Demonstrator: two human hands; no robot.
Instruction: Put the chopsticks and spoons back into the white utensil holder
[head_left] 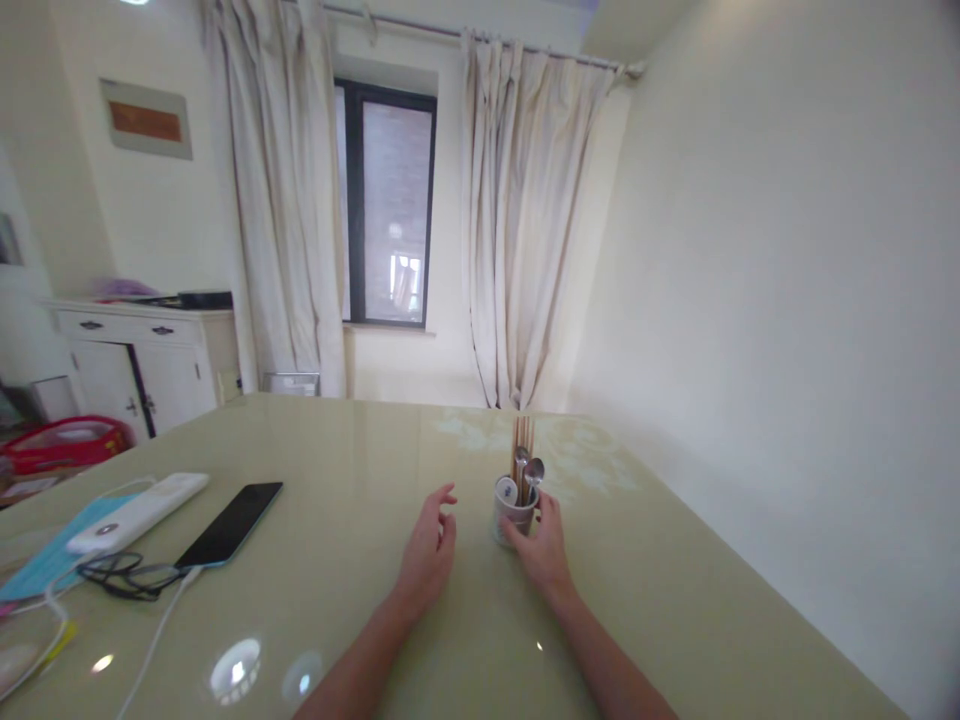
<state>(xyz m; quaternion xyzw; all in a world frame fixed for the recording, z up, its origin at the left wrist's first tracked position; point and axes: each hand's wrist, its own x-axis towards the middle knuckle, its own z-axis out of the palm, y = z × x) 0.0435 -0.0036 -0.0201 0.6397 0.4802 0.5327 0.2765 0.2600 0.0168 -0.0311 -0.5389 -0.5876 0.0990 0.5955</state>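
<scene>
My right hand (546,548) is wrapped round the right side of a light-coloured utensil cup (504,528), which stands upright on the glossy green table (360,460). Several wooden chopsticks (526,432) stick up from it. Two metal spoons (534,470) lean in front of them, bowls upward. Beside these, at the cup's left rim, sits a white piece with a small dark mark (507,489), perhaps a ceramic spoon. To the left of the cup, apart from it, my left hand (431,545) hovers with fingers loosely curled and apart, holding nothing.
On the table's left lie a phone (232,522) with a white cable, a white power strip (139,512), glasses (127,575) and a blue face mask (56,555). A wall (787,350) borders the right side. A white cabinet (169,365) and curtained window stand behind.
</scene>
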